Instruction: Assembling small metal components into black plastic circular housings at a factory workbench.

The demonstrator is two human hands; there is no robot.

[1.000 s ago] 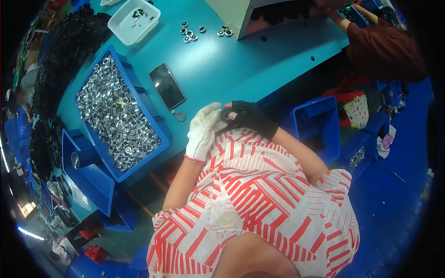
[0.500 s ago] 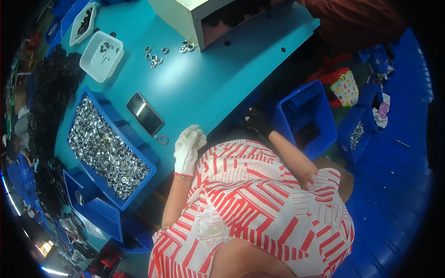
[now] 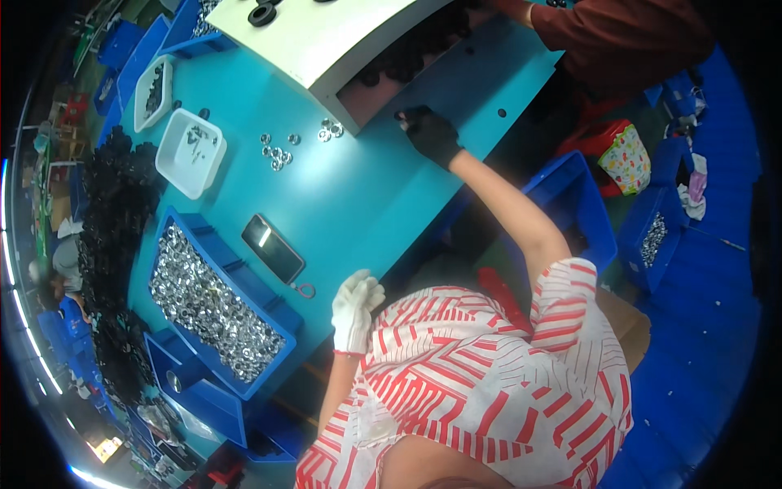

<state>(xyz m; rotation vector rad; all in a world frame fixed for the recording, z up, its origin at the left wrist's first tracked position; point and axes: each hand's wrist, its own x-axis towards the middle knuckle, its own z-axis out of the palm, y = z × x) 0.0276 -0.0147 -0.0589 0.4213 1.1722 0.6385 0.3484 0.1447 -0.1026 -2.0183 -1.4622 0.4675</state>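
My right hand (image 3: 432,137), in a black glove with bare fingertips, reaches over the teal table (image 3: 342,204) near the front of a cream box (image 3: 326,49). Its thumb and finger close on a small black ring (image 3: 400,116) at the tabletop. By the table's near edge is my left hand (image 3: 356,308), in a white glove, its fingers curled together; whatever may be inside is hidden. A phone (image 3: 274,248) with a pink ring strap lies beyond it. Left of the phone, a blue bin (image 3: 218,306) holds many shiny metal rings.
Loose metal rings (image 3: 277,156) lie mid-table. Two white trays (image 3: 192,183) stand at the far left. A blue bin (image 3: 599,216) stands below the table's right edge. Across the table, a person in a dark red sleeve (image 3: 570,28) reaches toward the box. Another black ring (image 3: 502,113) lies near the edge.
My right hand has moved from beside the blue bin, below the table edge, up and forward onto the tabletop at the black ring. My left hand stays by the edge. The view has shifted.
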